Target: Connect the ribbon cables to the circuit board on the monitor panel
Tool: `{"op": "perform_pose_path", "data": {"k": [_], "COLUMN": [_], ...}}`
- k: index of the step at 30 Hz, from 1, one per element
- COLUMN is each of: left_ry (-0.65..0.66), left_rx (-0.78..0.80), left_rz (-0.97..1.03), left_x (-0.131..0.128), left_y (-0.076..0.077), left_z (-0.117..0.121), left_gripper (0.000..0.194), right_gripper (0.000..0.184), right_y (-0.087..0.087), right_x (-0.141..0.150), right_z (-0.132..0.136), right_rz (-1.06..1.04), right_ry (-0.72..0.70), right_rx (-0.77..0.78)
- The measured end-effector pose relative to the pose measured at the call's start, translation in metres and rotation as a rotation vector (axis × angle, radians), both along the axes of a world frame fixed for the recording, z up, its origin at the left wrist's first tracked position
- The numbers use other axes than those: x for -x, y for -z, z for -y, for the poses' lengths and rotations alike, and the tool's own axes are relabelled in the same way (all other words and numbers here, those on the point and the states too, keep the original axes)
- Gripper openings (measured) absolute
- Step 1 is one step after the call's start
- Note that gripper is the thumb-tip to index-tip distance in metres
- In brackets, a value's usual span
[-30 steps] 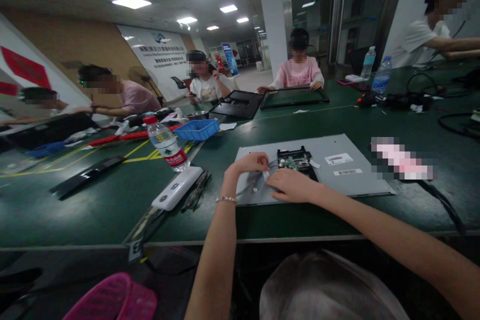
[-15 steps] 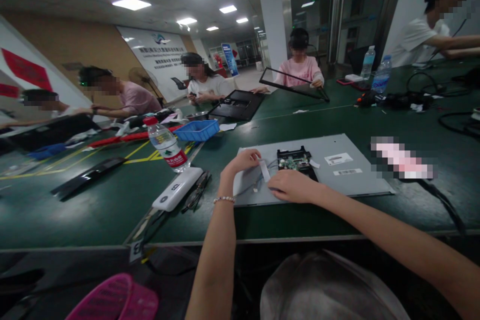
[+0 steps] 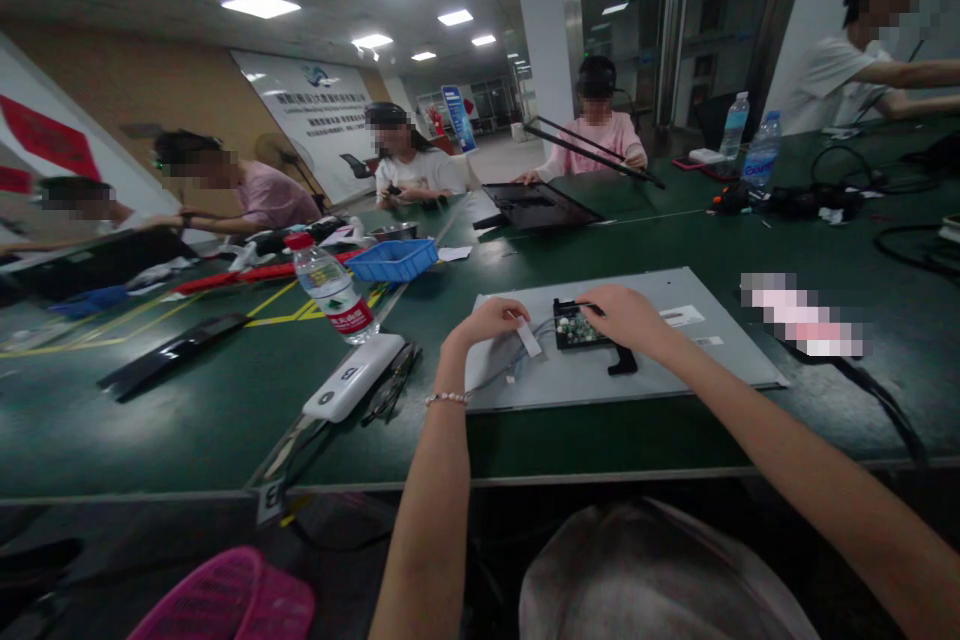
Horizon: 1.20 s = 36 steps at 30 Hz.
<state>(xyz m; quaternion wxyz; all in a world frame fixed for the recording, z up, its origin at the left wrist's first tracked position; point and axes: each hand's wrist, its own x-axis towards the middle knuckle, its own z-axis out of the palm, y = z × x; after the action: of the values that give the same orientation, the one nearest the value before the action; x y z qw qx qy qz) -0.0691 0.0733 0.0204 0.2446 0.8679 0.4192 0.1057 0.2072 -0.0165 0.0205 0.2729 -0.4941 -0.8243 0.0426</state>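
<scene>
A grey metal panel point(image 3: 675, 350) lies flat on the green table in front of me. A small circuit board in a black frame point(image 3: 574, 330) sits on its middle. My left hand point(image 3: 484, 322) is closed in a pinch on a white flat ribbon cable point(image 3: 527, 336) at the panel's left part, with thin wires point(image 3: 499, 375) trailing below it. My right hand point(image 3: 626, 313) rests on the right side of the circuit board, fingers curled over its black frame.
A water bottle point(image 3: 330, 288), a white power bank point(image 3: 354, 376) and glasses point(image 3: 391, 388) lie to the left. A blue tray point(image 3: 394, 259) stands behind them. Other people work at the far side; one holds up a black bezel frame point(image 3: 592, 152). A black cable point(image 3: 877, 395) runs at the right.
My right hand has moved from the panel's front, near the wires, up and right onto the circuit board. My left hand has lifted the ribbon cable slightly. The person opposite has raised a bezel frame.
</scene>
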Motion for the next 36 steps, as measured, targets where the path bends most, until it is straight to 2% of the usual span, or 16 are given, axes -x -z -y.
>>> {"op": "perform_pose_path", "data": {"k": [3, 6, 12, 16, 19, 23, 28, 32, 34, 36], "left_ry": [-0.118, -0.218, -0.289, -0.248, -0.143, -0.041, -0.025, -0.064, -0.107, -0.135], "left_rx": [-0.167, -0.312, -0.415, -0.56, -0.569, -0.524, -0.515, -0.506, -0.473, -0.435], "left_rz": [-0.064, -0.169, -0.214, -0.197, -0.143, -0.103, -0.166, -0.199, -0.201, -0.194], "left_x": [0.002, 0.004, -0.003, -0.022, -0.042, -0.062, -0.068, -0.069, -0.07, -0.07], "left_y": [0.002, 0.004, 0.005, -0.001, -0.002, 0.001, 0.007, 0.014, 0.018, 0.021], "left_z": [-0.003, -0.004, 0.004, 0.013, 0.02, 0.026, 0.031, 0.031, 0.03, 0.029], "left_gripper": [0.026, 0.028, 0.029, 0.03, 0.029, 0.03, 0.028, 0.028, 0.03, 0.03], "right_gripper": [0.027, 0.024, 0.029, 0.036, 0.039, 0.03, 0.019, 0.018, 0.023, 0.028], "right_y": [0.002, 0.006, 0.015, 0.019, 0.019, 0.017, 0.017, 0.023, 0.026, 0.025], "right_x": [-0.025, -0.048, -0.066, -0.06, -0.056, -0.058, -0.076, -0.085, -0.084, -0.077], "right_z": [-0.015, -0.027, -0.037, -0.036, -0.035, -0.035, -0.038, -0.04, -0.042, -0.046], "right_rz": [-0.072, -0.132, -0.058, -0.022, -0.017, -0.01, -0.047, 0.027, 0.061, 0.069], "right_ry": [0.131, 0.122, 0.151, 0.124, 0.119, 0.109, 0.161, 0.276, 0.338, 0.337], "right_rx": [0.166, 0.332, 0.469, 0.556, 0.598, 0.603, 0.576, 0.512, 0.426, 0.326]}}
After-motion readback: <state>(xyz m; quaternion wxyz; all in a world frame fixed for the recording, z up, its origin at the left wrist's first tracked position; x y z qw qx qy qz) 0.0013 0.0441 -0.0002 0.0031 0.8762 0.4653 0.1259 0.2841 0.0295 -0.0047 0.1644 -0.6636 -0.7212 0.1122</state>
